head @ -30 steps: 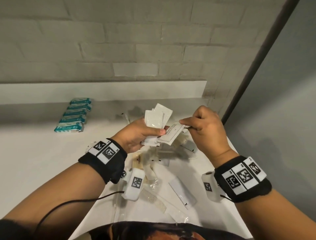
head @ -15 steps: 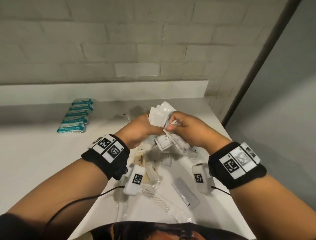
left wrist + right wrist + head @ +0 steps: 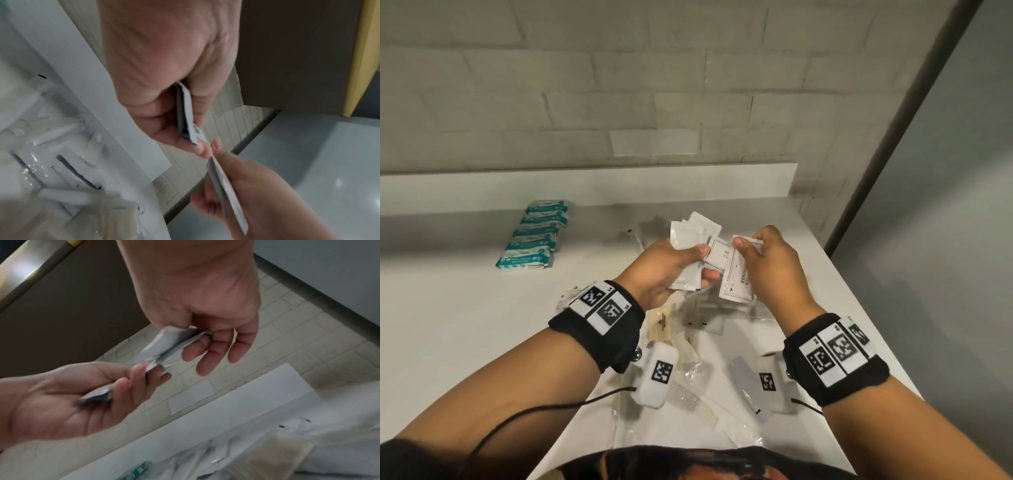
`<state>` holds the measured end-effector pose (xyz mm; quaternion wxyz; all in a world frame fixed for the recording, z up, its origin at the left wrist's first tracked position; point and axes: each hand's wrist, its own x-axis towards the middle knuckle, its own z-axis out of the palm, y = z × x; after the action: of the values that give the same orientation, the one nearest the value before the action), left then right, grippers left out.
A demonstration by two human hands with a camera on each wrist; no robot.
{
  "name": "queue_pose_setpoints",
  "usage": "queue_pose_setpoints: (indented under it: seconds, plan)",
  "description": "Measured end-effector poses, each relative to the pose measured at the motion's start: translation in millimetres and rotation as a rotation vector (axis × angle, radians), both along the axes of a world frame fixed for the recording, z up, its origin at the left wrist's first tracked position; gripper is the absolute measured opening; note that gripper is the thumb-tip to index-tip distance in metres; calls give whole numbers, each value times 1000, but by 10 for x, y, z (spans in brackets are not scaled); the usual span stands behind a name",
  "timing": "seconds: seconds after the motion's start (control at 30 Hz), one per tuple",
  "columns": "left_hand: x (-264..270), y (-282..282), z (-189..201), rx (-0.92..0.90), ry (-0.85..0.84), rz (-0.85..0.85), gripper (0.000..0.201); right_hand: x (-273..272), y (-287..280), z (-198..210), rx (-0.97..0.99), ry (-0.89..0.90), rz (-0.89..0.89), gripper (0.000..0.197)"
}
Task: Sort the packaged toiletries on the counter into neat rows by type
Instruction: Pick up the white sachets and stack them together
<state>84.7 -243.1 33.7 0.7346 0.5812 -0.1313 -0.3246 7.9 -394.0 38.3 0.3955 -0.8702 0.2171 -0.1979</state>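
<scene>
teal wipe packs [image 3: 532, 236] lay in a row at the counter's [image 3: 448, 325] far left. the left hand [image 3: 671, 270] gripped a fan of white sachets [image 3: 690, 233] above the loose pile [image 3: 688, 342]. the right hand [image 3: 770, 270] pinched a printed sachet [image 3: 738, 284], possibly conditioner.

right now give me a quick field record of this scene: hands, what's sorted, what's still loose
left hand: grips a fan of white sachets
right hand: pinches a printed white sachet
sorted: teal packets in one overlapping row, back left of the counter
unsorted: loose pile below the hands, including a wrapped comb and a tan packet
hands' height: both raised above the pile
</scene>
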Motion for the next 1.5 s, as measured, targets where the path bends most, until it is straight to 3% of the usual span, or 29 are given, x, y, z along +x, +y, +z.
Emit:
queue_pose_setpoints:
  seconds: [0.07, 0.2, 0.3, 0.4, 0.53, 0.63, 0.67, 0.8, 1.0, 1.07, 1.13, 1.27, 1.3, 1.4, 1.43, 1.5]
  plan:
    - [-8, 9, 0, -44, -19, -34, 19, -49, 16, -39, -7, 14, -35, 36]
    - [-124, -54, -149, 128, -225, -38, 56, -59, 106, -91, 104, -33, -1, 41]
    - [-170, -135, -207, 245, -348, 37, 50, -28, 209, -103, 292, -70, 66, 40]
    - [-140, -94, -160, 232, -364, 34, 44, -45, 182, -98, 445, -54, 157, 29]
    - [-65, -19, -87, 135, -227, 20, 26, -92, 18, -153, 590, 113, 338, 24]
    - [-30, 33, -36, -45, 87, 33, 26, -83, -60, -134, 541, 54, 263, 22]
    - [-17, 50, -45, -84, 124, 35, 28, -83, -69, -102, 568, -6, 230, 24]
    - [-60, 36, -78, -31, -25, 118, 31, -83, -15, -44, 765, -159, 284, 38]
    - [-115, 28, -115, -157, -5, 71, 34, -65, 145, -33, 940, -64, 315, 33]
    - [-126, 41, -120, -149, -8, 62, 34, -78, 144, -24, 874, 16, 348, 28]
    - [-127, 50, -109, -125, -16, 77, 22, -85, 139, -34, 827, 44, 341, 27]
    - [-53, 45, -58, -82, 30, 156, 20, -42, 23, -16, 631, -219, 197, 20]
    - [-40, 47, -34, -88, 77, 155, 24, -44, -24, -7, 443, -324, 183, 23]
    - [-38, 61, 27, -76, 164, 61, 34, -54, -154, -33, -363, -482, 298, 30]
    - [-40, 60, 32, -69, 148, 20, 35, -57, -175, -48, -528, -493, 348, 27]
    - [-51, 46, 21, -39, 77, -21, 42, -88, -173, -68, -611, -464, 413, 29]
